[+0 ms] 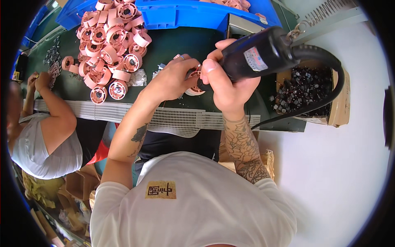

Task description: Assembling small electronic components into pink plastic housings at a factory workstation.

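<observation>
Clasping a black screwdriver (273, 44), right hand (230, 86) flanked a round pink part (194, 91), left hand (173, 79) touched it (whether pinching, couldn't tell), mesh edging (177, 120) lay below it, green tabletop (181, 43) beyond.

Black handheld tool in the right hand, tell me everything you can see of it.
The black handheld tool has a thick, cylindrical, plastic-looking body with a pale label. It slants, rear end toward upper right, its narrow dark front end beside a pink part; whether they touch is unclear. The right hand grips its front. A metal hook joins its rear to a coiled spring, and a thick black cable curves away.
</observation>
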A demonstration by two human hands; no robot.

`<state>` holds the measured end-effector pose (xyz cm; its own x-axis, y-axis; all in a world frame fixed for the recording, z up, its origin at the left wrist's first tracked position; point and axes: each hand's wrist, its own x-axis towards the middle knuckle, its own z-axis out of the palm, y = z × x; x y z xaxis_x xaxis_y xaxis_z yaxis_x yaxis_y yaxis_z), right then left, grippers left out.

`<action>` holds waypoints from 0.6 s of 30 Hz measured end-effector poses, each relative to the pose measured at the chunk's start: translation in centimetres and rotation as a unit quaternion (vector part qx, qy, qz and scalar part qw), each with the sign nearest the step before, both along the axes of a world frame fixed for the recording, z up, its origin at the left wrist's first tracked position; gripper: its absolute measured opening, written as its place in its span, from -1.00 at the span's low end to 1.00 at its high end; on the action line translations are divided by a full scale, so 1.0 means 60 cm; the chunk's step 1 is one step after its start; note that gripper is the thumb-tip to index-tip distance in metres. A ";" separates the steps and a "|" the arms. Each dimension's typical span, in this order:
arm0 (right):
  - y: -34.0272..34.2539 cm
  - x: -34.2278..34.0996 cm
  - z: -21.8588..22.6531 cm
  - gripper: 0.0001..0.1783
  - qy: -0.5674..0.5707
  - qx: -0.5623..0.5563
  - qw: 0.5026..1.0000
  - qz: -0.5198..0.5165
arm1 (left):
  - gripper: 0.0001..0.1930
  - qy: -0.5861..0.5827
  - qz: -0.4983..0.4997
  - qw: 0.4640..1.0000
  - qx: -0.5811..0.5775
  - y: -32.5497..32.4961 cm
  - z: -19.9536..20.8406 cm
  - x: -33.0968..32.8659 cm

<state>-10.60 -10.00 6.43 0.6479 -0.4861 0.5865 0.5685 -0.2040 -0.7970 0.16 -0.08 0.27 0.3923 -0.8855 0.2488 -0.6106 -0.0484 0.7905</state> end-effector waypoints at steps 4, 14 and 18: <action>0.001 -0.001 -0.005 -0.63 -0.003 0.024 1.000 0.005 | -0.80 0.014 -0.005 1.000 0.003 -0.001 -0.005 0.000; -0.014 -0.052 0.028 -0.51 -0.054 0.083 0.994 -0.050 | -0.82 0.079 0.085 0.990 -0.074 0.017 0.006 -0.015; -0.021 -0.080 0.027 -0.48 -0.058 0.091 0.994 -0.025 | -0.88 -0.015 0.078 0.984 -0.162 0.028 0.012 -0.009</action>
<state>-15.38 -11.29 8.06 0.5533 -0.6202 0.5561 0.6518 -0.0933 -0.7526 -0.36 1.57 1.01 0.5056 -0.6869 0.5220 -0.6390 0.1083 0.7616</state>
